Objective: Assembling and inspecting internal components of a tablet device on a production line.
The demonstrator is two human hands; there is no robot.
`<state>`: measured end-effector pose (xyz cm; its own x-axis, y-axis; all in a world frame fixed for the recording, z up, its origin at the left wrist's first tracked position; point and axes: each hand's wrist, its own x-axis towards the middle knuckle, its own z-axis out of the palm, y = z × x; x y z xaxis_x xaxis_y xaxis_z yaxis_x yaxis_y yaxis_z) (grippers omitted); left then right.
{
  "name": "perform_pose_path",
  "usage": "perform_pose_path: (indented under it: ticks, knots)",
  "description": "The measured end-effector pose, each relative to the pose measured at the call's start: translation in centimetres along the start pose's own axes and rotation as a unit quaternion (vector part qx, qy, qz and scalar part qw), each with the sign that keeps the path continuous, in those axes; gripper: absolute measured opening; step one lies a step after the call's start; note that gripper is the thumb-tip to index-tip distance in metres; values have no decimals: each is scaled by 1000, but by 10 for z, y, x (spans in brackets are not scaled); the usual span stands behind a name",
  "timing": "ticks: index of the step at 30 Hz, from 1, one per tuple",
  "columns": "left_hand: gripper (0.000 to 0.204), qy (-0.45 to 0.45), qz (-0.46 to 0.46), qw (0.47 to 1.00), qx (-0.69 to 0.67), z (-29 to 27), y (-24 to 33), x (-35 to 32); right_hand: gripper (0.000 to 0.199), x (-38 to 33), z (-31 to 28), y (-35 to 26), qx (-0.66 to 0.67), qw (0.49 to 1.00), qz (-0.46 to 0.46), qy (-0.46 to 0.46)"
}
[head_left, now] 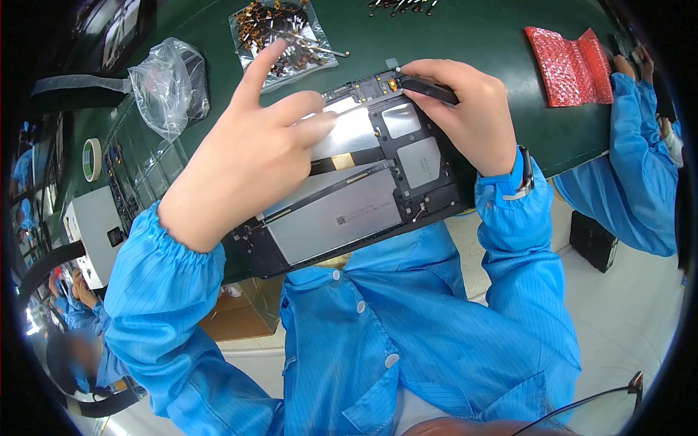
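Note:
An opened tablet (342,207), its back off and its silver battery plates and flex cables showing, lies at a tilt at the bench's near edge. Above its left part is my left hand (254,152), index finger stretched out and the other fingers loosely bent apart, holding nothing that I can see. That fingertip overlaps a clear bag of small flex-cable parts (280,36). At the tablet's upper right corner, my right hand (469,109) pinches a short black tool (430,90) between thumb and fingers. Its exact kind does not show.
Red bubble wrap (568,69) lies at the right, near a co-worker's blue sleeve (636,138). On the left are a crumpled clear plastic bag (171,83), a tape roll (92,160) and a white box (94,225). Several small parts (403,6) lie at the far edge.

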<state>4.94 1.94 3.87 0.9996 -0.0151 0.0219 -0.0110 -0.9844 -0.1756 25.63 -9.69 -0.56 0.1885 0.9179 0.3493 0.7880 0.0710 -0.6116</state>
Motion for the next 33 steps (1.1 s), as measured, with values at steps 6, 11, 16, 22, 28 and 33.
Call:
perform_pose_path:
  ticks: [6, 11, 16, 22, 28, 33]
  knots:
    - [26, 7, 25, 1000, 18, -1, 1, 10, 25, 1, 0, 2, 8, 1000, -14, 5]
    - [23, -17, 15, 999, 30, -9, 11, 17, 26, 1, 2, 5, 12, 999, -49, 17]
    - [25, 91, -155, 984, -1, 7, 32, -12, 29, 5, -19, -11, -58, 994, -43, 82]
    - [42, 73, -350, 933, -39, 8, 69, -46, 37, 20, -3, -49, -35, 986, -127, -105]
    - [51, 253, -226, 769, -543, 5, 138, -84, 42, 30, 40, -60, -153, 963, -163, -154]
    - [46, 185, -221, 187, -939, 34, 175, -87, 44, 28, 46, -61, -160, 961, -160, -159]
